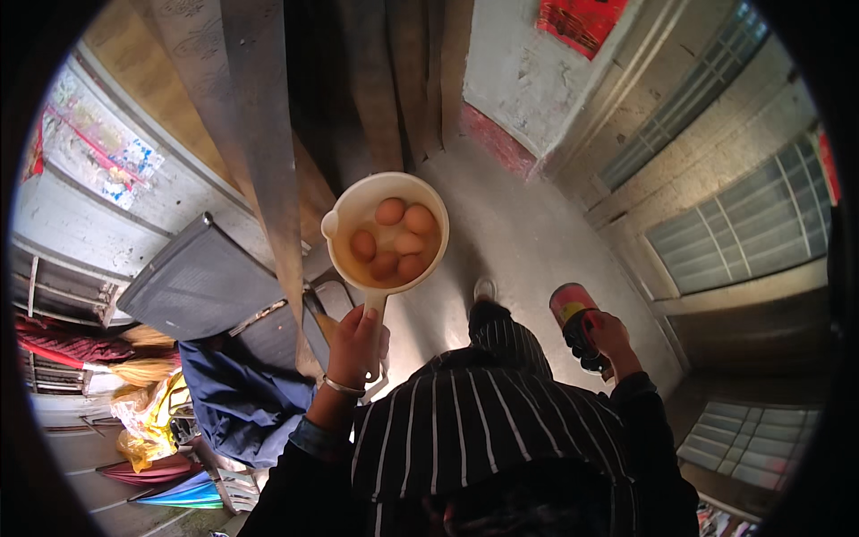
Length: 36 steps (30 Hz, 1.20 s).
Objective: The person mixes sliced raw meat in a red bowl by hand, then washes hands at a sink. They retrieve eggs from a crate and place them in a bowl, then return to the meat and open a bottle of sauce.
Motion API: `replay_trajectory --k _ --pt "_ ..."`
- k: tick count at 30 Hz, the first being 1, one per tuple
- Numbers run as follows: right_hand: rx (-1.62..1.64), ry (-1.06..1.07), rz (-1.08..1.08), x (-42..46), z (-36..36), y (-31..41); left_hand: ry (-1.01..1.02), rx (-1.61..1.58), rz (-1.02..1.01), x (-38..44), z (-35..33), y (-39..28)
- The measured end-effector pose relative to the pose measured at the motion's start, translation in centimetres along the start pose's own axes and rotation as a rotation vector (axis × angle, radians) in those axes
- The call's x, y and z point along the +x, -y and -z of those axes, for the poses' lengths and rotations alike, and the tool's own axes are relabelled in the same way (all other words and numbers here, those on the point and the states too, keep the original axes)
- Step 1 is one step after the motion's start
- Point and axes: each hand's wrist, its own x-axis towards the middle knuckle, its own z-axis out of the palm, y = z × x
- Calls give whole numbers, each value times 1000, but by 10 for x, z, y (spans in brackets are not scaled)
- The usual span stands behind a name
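Observation:
My left hand (350, 349) grips the handle of a white plastic dipper (376, 303), held out in front of my body. Inside the dipper lie several brown eggs (408, 243), and its pouring lip points left. At my right side, my right hand (607, 335) is closed around the dark part of a cylindrical container (569, 302) with a red end and a yellow patch. Its exact kind is hard to make out. I wear a black apron with white stripes (463, 423), and one shoe (484, 288) shows on the floor ahead.
Long curtain strips (262, 121) hang ahead and to the left. Beside them stands a grey folding chair (201, 288) with dark blue cloth (248, 403) below it. Brooms (137, 362), a yellow plastic bag (151, 423) and folded umbrellas (181, 491) are farther left. A barred window (745, 215) lines the right wall.

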Motion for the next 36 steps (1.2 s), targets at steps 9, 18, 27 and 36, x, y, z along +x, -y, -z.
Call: replay_trajectory --k 9,18,27,36 --pt "-204 317 422 286 4 199 -396 -115 48 214 -45 -103" --pt "-121 543 766 435 31 467 -613 -221 -18 348 -32 -210" --pt "378 994 731 580 -52 727 -692 -137 -49 457 76 -279" --pt "234 474 963 773 -171 907 -692 -235 -54 515 182 -361"
